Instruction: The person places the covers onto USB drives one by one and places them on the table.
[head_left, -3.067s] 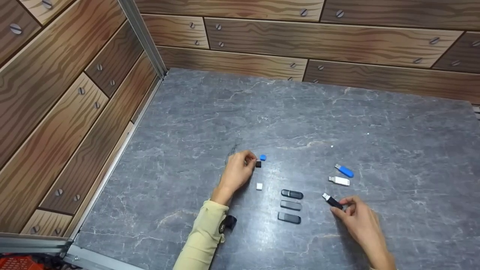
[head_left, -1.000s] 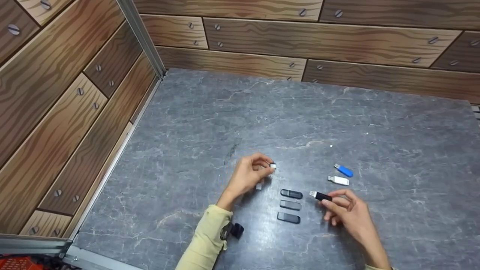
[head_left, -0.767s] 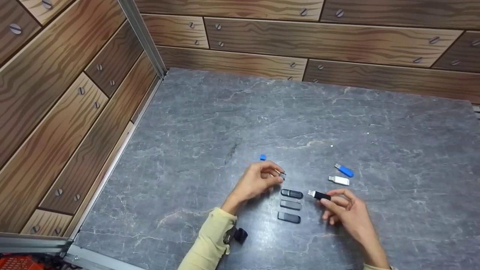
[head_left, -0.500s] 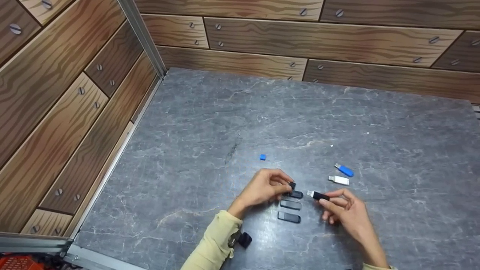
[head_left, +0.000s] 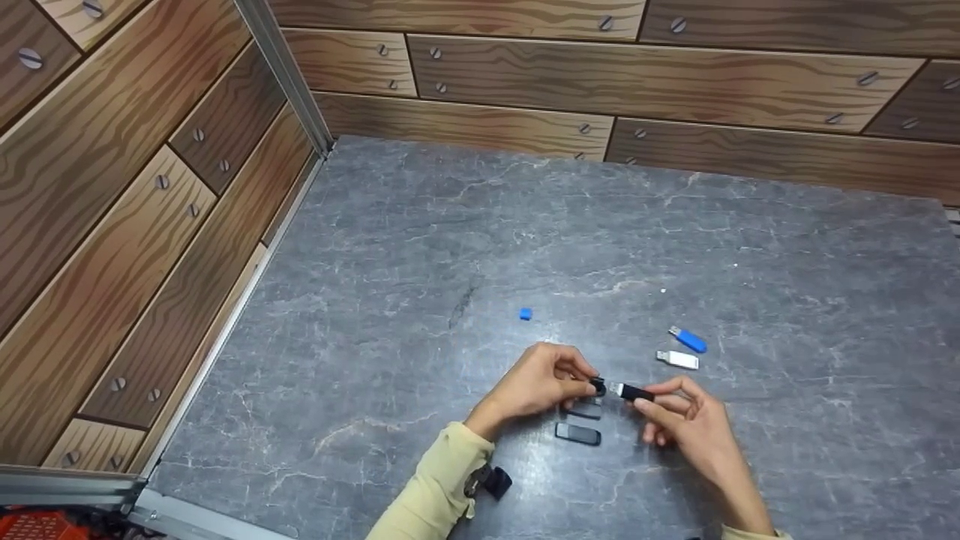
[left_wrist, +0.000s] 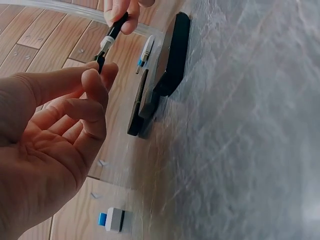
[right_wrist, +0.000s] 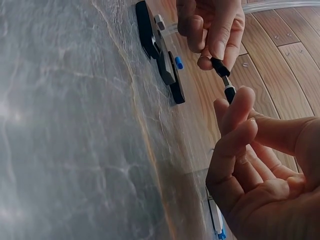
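My left hand (head_left: 544, 384) pinches a small black cap (right_wrist: 220, 67) between thumb and fingertips. Facing it, my right hand (head_left: 694, 418) holds a black USB stick (head_left: 637, 394) by its body, the metal connector pointing at the cap. In the wrist views the connector's tip is at the cap's mouth; whether it sits inside, I cannot tell. Both are raised above the table. Below my left hand lie a grey capped USB stick (head_left: 587, 411) and a dark one (head_left: 578, 433); another is hidden behind the fingers in the head view.
An uncapped blue USB stick (head_left: 688, 340) and a white one (head_left: 679, 360) lie to the right. A blue cap (head_left: 526, 314) lies beyond my left hand; a white cap (left_wrist: 116, 220) shows in the left wrist view. Wood-patterned panels (head_left: 525, 67) border the grey table (head_left: 420, 240).
My left hand has picked up the black cap beside the blue one and carried it right and nearer me. My right hand has lifted the black stick and shifted it slightly left.
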